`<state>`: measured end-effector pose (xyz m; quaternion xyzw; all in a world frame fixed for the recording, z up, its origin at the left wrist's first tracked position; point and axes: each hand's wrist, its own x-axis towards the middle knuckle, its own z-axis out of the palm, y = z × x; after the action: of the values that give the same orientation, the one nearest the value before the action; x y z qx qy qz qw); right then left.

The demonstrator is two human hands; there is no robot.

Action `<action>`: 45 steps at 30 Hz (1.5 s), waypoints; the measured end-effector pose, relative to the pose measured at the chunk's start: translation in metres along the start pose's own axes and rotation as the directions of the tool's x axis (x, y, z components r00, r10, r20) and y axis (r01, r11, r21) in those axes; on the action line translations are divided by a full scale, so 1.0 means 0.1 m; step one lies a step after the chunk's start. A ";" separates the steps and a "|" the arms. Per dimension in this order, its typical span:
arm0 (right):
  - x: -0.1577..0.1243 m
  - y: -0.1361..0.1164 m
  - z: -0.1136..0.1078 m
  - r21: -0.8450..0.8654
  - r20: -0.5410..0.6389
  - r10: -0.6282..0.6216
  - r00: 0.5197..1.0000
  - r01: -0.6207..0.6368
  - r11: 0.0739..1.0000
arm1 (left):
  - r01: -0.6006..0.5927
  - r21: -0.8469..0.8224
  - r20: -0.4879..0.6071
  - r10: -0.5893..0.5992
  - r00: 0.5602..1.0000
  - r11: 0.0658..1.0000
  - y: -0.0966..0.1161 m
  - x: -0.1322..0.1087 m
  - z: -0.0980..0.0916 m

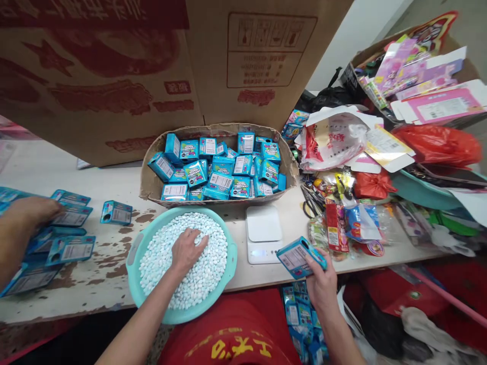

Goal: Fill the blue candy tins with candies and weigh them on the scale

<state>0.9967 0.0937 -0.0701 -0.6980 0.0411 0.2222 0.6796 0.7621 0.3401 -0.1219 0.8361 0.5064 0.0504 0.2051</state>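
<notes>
My left hand (186, 249) rests in a teal basin (131, 253) full of small white candies (205, 274), fingers curled down into the pile. My right hand (321, 284) grips a small blue box (299, 257) at the table's front edge, just right of a white scale (263, 230). Behind the basin stands a shallow cardboard tray (150, 175) heaped with several filled blue boxes (220, 170).
Another person's hand (30, 212) at far left lies on flattened blue boxes (70, 248); one blue box (116, 213) stands loose beside them. Big cardboard cartons (114, 76) wall the back. Packaging clutter, scissors (312, 203) and red bags fill the right. More blue boxes (300, 314) lie below the table.
</notes>
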 end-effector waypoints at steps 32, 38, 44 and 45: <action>-1.01 0.02 1.67 -0.179 0.854 -0.290 0.433 0.767 0.616 | 0.045 -0.997 0.071 -0.444 0.893 -0.068 0.69 -0.25 -0.93; -0.98 0.01 1.62 -0.212 0.819 -0.283 0.498 0.722 0.658 | 0.049 -0.999 0.037 -0.426 0.904 0.018 0.78 -0.23 -0.93; -0.97 -0.05 1.62 -0.184 0.809 -0.315 0.496 0.724 0.665 | 0.019 -0.995 -0.022 -0.400 0.916 0.097 0.83 -0.22 -0.93; -0.97 -0.07 1.62 -0.182 0.806 -0.322 0.496 0.726 0.663 | 0.018 -0.995 -0.021 -0.397 0.917 0.093 0.83 -0.22 -0.94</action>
<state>0.8705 0.2266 -0.0248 -0.6792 -0.5097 0.2493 0.4655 0.7927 0.3145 -0.0008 0.3916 0.4832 0.4610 0.6330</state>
